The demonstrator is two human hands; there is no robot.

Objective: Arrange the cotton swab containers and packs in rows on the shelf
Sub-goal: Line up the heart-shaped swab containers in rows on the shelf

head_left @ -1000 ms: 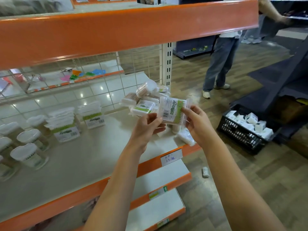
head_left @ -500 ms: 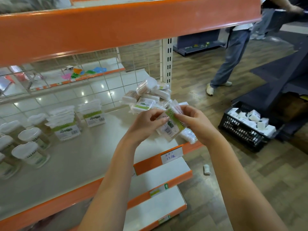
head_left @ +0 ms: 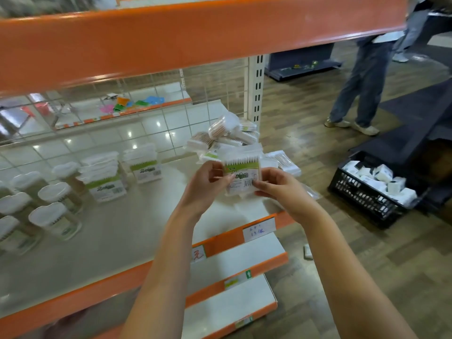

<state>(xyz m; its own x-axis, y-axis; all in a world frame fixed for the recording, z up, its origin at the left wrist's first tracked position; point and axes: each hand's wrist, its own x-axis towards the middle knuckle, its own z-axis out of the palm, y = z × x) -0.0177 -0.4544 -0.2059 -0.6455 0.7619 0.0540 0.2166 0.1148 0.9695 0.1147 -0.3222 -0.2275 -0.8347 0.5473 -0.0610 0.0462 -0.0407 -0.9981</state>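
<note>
A clear cotton swab pack (head_left: 241, 171) with a green label is held upright above the shelf (head_left: 117, 236). My left hand (head_left: 208, 184) grips its left side and my right hand (head_left: 278, 185) pinches its lower right corner. Behind it lies a loose pile of swab packs (head_left: 227, 134) at the shelf's right end. Two stacks of rectangular swab packs (head_left: 104, 174) (head_left: 144, 165) stand mid-shelf. Several round white-lidded swab containers (head_left: 53, 218) stand in rows at the left.
An orange upper shelf beam (head_left: 195, 37) hangs overhead. A black crate (head_left: 369, 189) of white boxes sits on the wooden floor to the right. A person in jeans (head_left: 359, 84) stands beyond it. Lower shelves (head_left: 234, 263) jut out below. A small white item (head_left: 307, 252) lies on the floor.
The pack was tilted between my hands half a second ago; now it is turned upright with its label facing me. The person in jeans has stepped to the right.
</note>
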